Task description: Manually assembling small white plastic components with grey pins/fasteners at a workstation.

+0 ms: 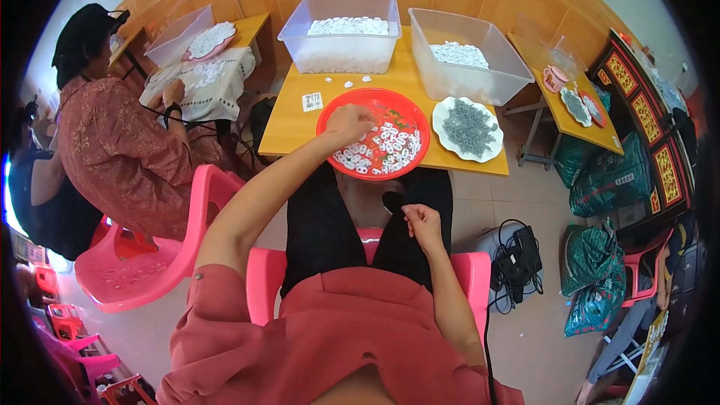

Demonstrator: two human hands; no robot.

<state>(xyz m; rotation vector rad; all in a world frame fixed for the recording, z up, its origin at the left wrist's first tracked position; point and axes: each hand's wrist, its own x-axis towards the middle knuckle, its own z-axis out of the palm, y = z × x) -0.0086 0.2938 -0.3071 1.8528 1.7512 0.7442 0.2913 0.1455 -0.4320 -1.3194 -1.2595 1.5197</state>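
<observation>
My left hand reaches over the left part of a round red tray, its fingers drawn together and pointing down among small white plastic pieces with dark holes. Whatever its fingertips hold is hidden. Above my right thigh, my right hand is closed with thumb and fingers pressed together. Anything inside that pinch is too small to make out. To the right of the tray, a white scalloped plate bears a heap of small grey pieces.
Two clear plastic bins of white pieces stand at the back of the yellow table. A person sits at the left near a pink chair. Green sacks and a coiled black cable lie at right.
</observation>
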